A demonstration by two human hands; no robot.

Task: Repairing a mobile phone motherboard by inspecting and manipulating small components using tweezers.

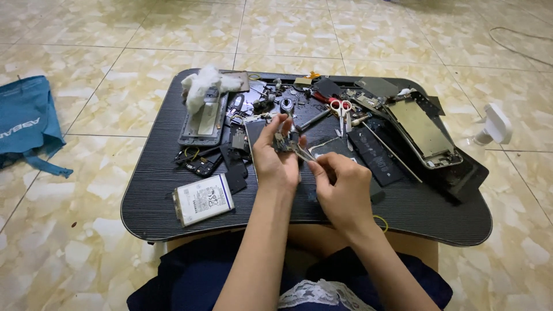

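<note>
We are at the component-picking stage of a phone teardown. Our left hand (275,161) is closed in a pinch around a small circuit board (283,141), holding it clear above the black lap table (155,196). Our right hand (340,187) is closed around metal tweezers (303,152), whose tips meet the board just below the left fingertips.

The board's long axis appears to run roughly upright in the pinch, upper end pointing away from us; its exact outline is partly hidden by the fingers. The tweezers lie diagonally, tips pointing up and to the left, into the grip.

In our judgement the next move calls for a steady left pinch and a fine, controlled pull or pry at the tweezer tips, with no twisting of the board.

Left of the grip lies a white battery (203,199); beyond it, red-handled scissors (341,107).
</note>
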